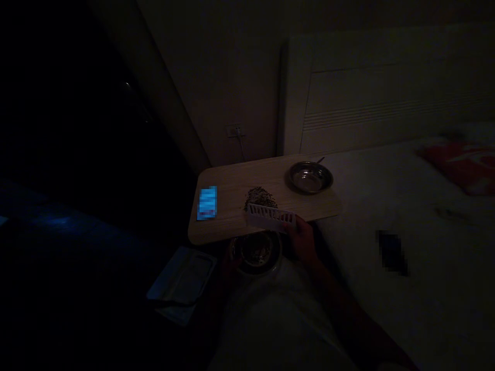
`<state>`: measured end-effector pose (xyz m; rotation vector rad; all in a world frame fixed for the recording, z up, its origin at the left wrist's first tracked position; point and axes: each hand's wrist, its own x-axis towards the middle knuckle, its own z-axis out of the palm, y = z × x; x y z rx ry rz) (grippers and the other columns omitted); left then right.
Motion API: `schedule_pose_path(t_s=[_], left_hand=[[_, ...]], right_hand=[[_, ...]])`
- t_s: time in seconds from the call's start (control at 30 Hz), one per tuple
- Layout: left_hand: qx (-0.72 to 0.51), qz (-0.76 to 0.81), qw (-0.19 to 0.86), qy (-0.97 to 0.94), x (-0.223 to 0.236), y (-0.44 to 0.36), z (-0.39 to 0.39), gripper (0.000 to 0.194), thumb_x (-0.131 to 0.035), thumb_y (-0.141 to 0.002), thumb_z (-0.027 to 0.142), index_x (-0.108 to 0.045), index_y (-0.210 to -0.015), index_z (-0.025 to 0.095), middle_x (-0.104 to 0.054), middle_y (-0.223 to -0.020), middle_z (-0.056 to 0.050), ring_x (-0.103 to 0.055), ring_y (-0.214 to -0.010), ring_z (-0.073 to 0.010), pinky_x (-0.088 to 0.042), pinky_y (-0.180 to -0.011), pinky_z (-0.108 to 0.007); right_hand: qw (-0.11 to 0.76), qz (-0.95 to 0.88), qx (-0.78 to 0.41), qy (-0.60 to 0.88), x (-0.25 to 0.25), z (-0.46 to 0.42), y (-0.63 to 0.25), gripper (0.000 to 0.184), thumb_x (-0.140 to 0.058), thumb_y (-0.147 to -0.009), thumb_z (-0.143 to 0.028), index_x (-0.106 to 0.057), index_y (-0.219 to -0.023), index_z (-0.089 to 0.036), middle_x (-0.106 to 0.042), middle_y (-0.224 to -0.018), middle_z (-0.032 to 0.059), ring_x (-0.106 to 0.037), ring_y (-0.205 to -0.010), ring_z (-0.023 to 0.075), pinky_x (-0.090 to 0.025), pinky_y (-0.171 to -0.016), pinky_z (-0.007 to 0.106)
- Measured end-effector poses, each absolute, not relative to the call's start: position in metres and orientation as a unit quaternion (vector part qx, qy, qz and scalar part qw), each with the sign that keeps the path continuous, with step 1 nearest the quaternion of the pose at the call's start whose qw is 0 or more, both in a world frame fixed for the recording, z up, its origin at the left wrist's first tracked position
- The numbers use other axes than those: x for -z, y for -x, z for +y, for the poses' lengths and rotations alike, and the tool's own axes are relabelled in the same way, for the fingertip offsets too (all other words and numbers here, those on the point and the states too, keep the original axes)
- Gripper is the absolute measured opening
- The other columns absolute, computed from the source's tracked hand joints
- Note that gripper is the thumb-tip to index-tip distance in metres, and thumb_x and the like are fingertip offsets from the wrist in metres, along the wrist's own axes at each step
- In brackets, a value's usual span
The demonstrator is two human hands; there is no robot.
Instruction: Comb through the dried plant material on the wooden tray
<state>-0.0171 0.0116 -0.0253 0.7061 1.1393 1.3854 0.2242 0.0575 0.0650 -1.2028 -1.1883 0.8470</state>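
Observation:
The room is very dark. My right hand (302, 234) is closed on the right end of a pale, long plastic piece with a row of slots (270, 219); its exact kind is unclear. Its far side meets the near edge of a pile of small dark grains (260, 198) on a wooden tabletop (228, 178). Just below the table's front edge is a round metal bowl (276, 263), with some dark bits inside. At the bowl's left rim I make out my left hand (231, 263), dim, its fingers seemingly around the rim.
A shiny metal bowl (311, 178) with a utensil handle stands at the table's back right. A lit phone (207, 203) lies at the left. A pale bag or box (181, 283) is lower left. To the right is a bed (371, 206) with a dark blurred object (391, 252).

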Motion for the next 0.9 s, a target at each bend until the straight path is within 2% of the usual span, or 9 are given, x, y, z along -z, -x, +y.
schedule_pose_path(t_s=[0.47, 0.67, 0.9], left_hand=[[-0.574, 0.501, 0.574, -0.3, 0.016, 0.016, 0.008, 0.077, -0.081, -0.057, 0.028, -0.061, -0.132, 0.028, -0.063, -0.138, -0.007, -0.044, -0.138, -0.0404, -0.039, -0.111, -0.051], [-0.586, 0.471, 0.584, -0.304, 0.008, 0.009, 0.007, 0.075, -0.08, -0.059, 0.028, -0.06, -0.132, 0.028, -0.064, -0.136, -0.007, -0.047, -0.135, -0.0389, -0.039, -0.11, -0.05], [-0.58, 0.489, 0.581, -0.297, 0.021, 0.016, 0.01, 0.075, -0.081, -0.059, 0.029, -0.061, -0.131, 0.026, -0.064, -0.136, -0.008, -0.046, -0.136, -0.0398, -0.039, -0.11, -0.051]], right_hand=[[0.593, -0.498, -0.341, 0.533, -0.06, 0.06, -0.23, 0.027, -0.065, -0.083, -0.037, -0.073, -0.101, -0.019, -0.076, -0.096, 0.0049, -0.068, -0.088, 0.0234, -0.053, -0.082, 0.035], [0.579, -0.517, -0.36, 0.517, -0.061, 0.056, -0.224, 0.025, -0.065, -0.083, -0.039, -0.073, -0.096, -0.019, -0.075, -0.091, 0.0029, -0.067, -0.084, 0.0225, -0.053, -0.077, 0.032], [0.568, -0.536, -0.366, 0.507, -0.061, 0.056, -0.22, 0.024, -0.064, -0.084, -0.038, -0.073, -0.096, -0.019, -0.075, -0.09, 0.0024, -0.067, -0.083, 0.022, -0.053, -0.076, 0.031]])
